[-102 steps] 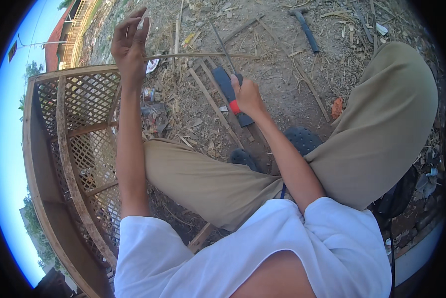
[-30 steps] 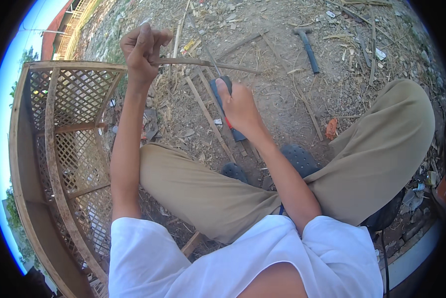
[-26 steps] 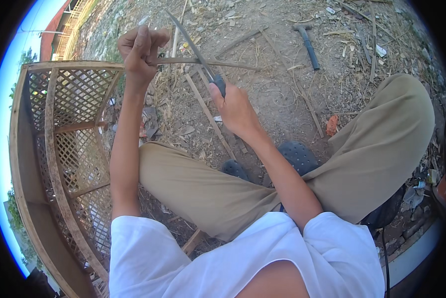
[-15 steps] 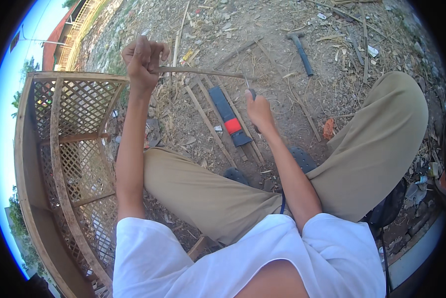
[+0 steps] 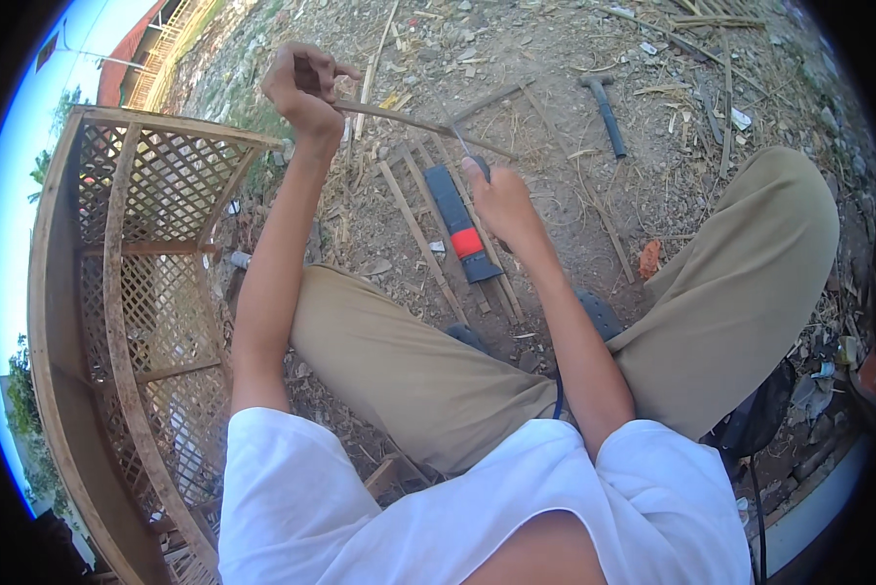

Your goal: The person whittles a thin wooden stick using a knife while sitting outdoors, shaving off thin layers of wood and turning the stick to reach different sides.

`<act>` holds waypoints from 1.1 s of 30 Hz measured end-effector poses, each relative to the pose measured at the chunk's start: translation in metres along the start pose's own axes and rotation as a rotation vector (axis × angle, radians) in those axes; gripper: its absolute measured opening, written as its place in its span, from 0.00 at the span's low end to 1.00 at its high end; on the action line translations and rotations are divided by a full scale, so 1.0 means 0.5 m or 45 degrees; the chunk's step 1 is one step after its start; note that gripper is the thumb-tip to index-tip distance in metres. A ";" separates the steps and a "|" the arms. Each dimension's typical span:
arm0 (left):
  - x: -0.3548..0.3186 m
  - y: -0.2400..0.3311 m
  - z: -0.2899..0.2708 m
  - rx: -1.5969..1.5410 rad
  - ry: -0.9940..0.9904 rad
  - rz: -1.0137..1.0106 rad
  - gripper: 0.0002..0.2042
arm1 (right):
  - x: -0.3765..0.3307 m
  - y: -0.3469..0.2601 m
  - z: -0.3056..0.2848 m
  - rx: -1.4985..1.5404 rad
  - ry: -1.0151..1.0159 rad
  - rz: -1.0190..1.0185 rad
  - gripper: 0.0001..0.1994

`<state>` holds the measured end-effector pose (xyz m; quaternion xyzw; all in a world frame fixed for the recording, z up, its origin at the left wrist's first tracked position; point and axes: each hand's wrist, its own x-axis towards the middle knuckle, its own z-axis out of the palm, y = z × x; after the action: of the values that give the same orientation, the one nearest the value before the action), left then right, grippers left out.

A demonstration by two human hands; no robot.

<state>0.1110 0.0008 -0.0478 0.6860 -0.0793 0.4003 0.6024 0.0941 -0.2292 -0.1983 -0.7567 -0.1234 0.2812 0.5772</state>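
My left hand [image 5: 306, 90] is raised at the far left, its fingers closed round one end of a thin wooden strip [image 5: 399, 116]. The strip slants down to the right, its other end free over the dirt. In my closed right hand [image 5: 511, 210] is a knife [image 5: 460, 143] with a dark handle. Its narrow blade crosses the strip a little short of the free end and seems to touch it. Below, a black sheath-like case [image 5: 447, 200] with a red band lies on several wooden slats [image 5: 416, 222].
A hammer [image 5: 608, 122] lies on the ground to the right. At left stands a wooden lattice frame [image 5: 121, 341]. An orange-red lump [image 5: 649, 259] is near my right knee. Scattered sticks [image 5: 727, 107], chips and litter cover the dirt.
The blade has moved left along the strip, so more of the free end shows beyond it. My left hand has risen farther away, and the view has shifted slightly.
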 end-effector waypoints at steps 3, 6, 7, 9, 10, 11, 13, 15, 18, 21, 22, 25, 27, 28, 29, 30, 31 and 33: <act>0.012 -0.009 0.003 -0.073 -0.031 0.048 0.24 | -0.005 0.004 0.001 -0.027 -0.056 0.029 0.33; 0.015 -0.015 -0.002 -0.047 0.051 -0.007 0.24 | -0.024 -0.004 -0.009 0.080 -0.125 0.021 0.27; 0.018 -0.018 -0.003 -0.051 0.058 0.007 0.24 | -0.031 -0.009 -0.013 0.070 -0.124 0.008 0.27; 0.025 -0.023 -0.007 -0.055 0.321 -0.040 0.23 | -0.045 -0.022 -0.017 -0.045 -0.130 -0.032 0.25; 0.022 -0.021 0.016 -0.061 0.510 -0.064 0.24 | -0.046 -0.018 -0.019 -0.058 -0.122 -0.043 0.25; 0.024 -0.024 0.023 -0.075 0.516 -0.052 0.24 | -0.043 -0.007 -0.016 -0.055 -0.107 -0.046 0.24; 0.030 -0.029 0.030 -0.020 0.622 -0.055 0.24 | -0.044 0.004 -0.006 -0.064 -0.094 -0.060 0.24; 0.028 -0.045 0.038 0.040 0.626 -0.035 0.24 | -0.050 0.015 0.006 0.196 -0.077 -0.019 0.22; 0.055 -0.078 0.018 0.618 0.380 0.308 0.25 | -0.052 0.009 0.022 0.230 -0.033 0.001 0.24; 0.042 -0.066 0.060 1.068 0.291 0.282 0.21 | -0.060 0.009 -0.010 0.348 -0.046 0.063 0.23; 0.049 -0.065 0.063 1.218 0.363 0.168 0.22 | -0.066 0.003 -0.018 0.326 -0.055 0.059 0.23; 0.055 -0.052 0.062 1.323 0.276 0.153 0.26 | -0.074 -0.013 -0.038 0.309 -0.081 0.053 0.20; 0.058 -0.040 0.063 1.434 0.264 0.115 0.27 | -0.070 -0.013 -0.051 0.403 -0.057 0.043 0.19; 0.054 -0.030 0.068 1.416 0.136 0.137 0.26 | -0.068 -0.014 -0.060 0.385 -0.061 0.039 0.19; 0.049 -0.022 0.073 1.395 0.010 0.159 0.24 | -0.066 -0.014 -0.070 0.373 -0.001 0.033 0.21; 0.045 -0.015 0.081 1.363 -0.119 0.192 0.18 | -0.063 -0.014 -0.081 0.362 0.059 0.026 0.24; 0.041 -0.014 0.076 1.373 -0.101 0.187 0.18 | -0.063 -0.017 -0.083 0.351 0.043 0.022 0.24; 0.037 -0.014 0.069 1.267 -0.257 0.483 0.12 | -0.059 -0.025 -0.088 0.415 0.045 0.020 0.24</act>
<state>0.1431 -0.0212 -0.0396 0.8971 -0.0601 0.4235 0.1112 0.0968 -0.2759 -0.1704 -0.6589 -0.0600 0.2888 0.6920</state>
